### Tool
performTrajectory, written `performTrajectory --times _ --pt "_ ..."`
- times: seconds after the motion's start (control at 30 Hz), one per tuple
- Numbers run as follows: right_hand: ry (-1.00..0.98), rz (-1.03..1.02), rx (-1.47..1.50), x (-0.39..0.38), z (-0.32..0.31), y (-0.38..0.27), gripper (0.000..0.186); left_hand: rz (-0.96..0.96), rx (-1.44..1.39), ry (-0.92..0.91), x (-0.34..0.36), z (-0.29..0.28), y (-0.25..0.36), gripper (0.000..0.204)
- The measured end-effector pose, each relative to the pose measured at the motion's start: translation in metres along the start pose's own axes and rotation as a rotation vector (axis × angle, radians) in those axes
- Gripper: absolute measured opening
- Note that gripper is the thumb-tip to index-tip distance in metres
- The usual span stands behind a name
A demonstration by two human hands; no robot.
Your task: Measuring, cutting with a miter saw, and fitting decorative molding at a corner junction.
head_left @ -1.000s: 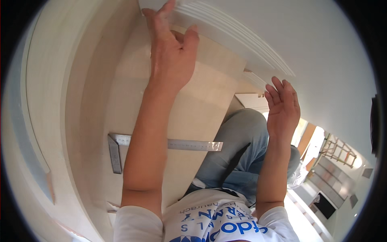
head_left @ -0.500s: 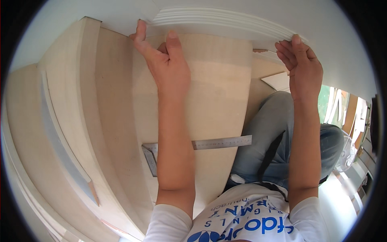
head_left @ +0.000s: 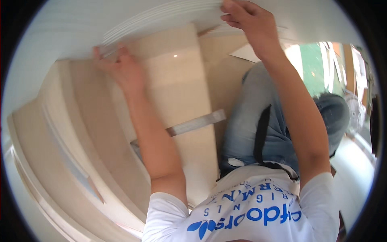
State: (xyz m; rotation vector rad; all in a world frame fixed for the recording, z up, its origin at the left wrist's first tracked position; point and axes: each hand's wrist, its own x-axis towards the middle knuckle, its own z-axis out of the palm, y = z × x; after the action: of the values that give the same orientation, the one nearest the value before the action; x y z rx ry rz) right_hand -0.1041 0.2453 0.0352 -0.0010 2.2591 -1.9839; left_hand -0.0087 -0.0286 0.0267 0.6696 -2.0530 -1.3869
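A stack of thin white boards (head_left: 161, 18) runs along the top of the view, its layered edge facing me. My left hand (head_left: 121, 70) grips the stack's lower left end, fingers curled over the edge. My right hand (head_left: 246, 20) is closed on the same edge further right, at the top. Below the stack lies a glossy beige tile (head_left: 177, 80). A metal square ruler (head_left: 197, 123) rests across the tile, partly hidden behind my left forearm.
More beige tiles or boards (head_left: 68, 133) lie in overlapping layers at the left. My knees in blue jeans (head_left: 258, 121) are at the right, my white printed shirt (head_left: 250, 209) below. A bright doorway and a fan (head_left: 354, 109) show at the far right.
Both hands have shifted along the white stack: the left one down and to the left end, the right one up onto the top edge. The view has swung to the left.
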Motion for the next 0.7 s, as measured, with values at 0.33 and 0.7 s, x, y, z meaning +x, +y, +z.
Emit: performTrajectory --times 0.33,0.7 --pt "-0.283 0.001 -1.318 -0.013 -0.091 0.095 0.063 0.223 0.41 0.074 0.006 -0.003 -0.031 0.077" --pt "-0.784 -0.206 -1.793 0.002 -0.053 0.103 0.09 -0.073 -0.144 -0.046 0.001 -0.007 -0.02 0.084"
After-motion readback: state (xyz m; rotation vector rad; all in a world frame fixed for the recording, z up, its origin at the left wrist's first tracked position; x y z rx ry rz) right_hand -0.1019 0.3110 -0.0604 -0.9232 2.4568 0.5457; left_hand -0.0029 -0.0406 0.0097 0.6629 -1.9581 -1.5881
